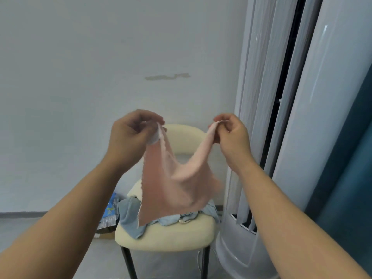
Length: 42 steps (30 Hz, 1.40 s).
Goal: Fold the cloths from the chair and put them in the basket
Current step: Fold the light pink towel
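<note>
Head view. A pink cloth (pixel 177 188) is held in the air above the chair (pixel 167 236), in front of its backrest. One upper corner is pinched by the left hand (pixel 130 135), with thumb and curled fingers closed on the fabric. The opposite upper corner is pinched by the right hand (pixel 231 135) in the same manner. Both hands are raised to about the level of the backrest's top, the left hand to the left of it and the right hand to the right of it. The top edge of the cloth sags in a deep curve between the two grips, and the rest hangs down toward the seat. Its lower left corner is seen in front of the pile on the seat; contact with that pile cannot be judged. The lower right part of the cloth is blurred. A heap of light blue cloths (pixel 128 214) is lying on the seat, with one piece draped over the seat's left front edge. The chair is cream-padded and stands on dark legs. A printed bag (pixel 109 214) is seen on the floor just left of the chair, near the wall (pixel 80 77). A tall white air-conditioner (pixel 302 137) stands just right of the chair, and a teal curtain (pixel 354 168) is seen further to the right.
</note>
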Each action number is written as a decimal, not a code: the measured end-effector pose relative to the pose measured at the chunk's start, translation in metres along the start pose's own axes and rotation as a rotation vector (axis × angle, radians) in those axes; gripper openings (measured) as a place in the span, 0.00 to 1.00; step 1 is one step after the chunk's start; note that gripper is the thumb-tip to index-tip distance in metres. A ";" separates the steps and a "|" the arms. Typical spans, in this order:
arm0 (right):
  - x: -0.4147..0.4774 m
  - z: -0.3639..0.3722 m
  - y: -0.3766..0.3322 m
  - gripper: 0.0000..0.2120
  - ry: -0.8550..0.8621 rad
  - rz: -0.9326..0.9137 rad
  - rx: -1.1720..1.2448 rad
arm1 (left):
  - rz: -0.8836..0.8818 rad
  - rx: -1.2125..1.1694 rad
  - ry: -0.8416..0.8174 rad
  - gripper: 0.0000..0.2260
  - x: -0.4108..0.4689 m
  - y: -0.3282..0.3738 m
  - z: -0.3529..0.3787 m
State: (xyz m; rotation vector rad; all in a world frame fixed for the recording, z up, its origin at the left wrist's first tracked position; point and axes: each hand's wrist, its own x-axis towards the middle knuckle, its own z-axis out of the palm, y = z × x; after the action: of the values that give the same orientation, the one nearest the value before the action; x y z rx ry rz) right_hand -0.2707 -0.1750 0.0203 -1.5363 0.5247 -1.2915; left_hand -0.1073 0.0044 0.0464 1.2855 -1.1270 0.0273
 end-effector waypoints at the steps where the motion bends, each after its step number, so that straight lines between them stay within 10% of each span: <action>1: -0.002 0.004 -0.007 0.12 -0.091 0.006 0.053 | 0.009 -0.026 -0.051 0.14 -0.002 0.005 0.005; 10: -0.027 0.012 -0.031 0.05 -0.438 0.051 0.234 | -0.060 -0.107 -0.192 0.09 -0.016 0.016 0.026; 42: -0.036 0.025 -0.022 0.08 -0.586 0.127 0.307 | -0.135 -0.254 -0.116 0.10 -0.022 -0.002 0.026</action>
State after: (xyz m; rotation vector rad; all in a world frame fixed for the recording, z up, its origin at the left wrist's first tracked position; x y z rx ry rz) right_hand -0.2660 -0.1270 0.0254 -1.4991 0.0418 -0.7290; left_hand -0.1334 -0.0039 0.0269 1.1430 -1.1000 -0.2860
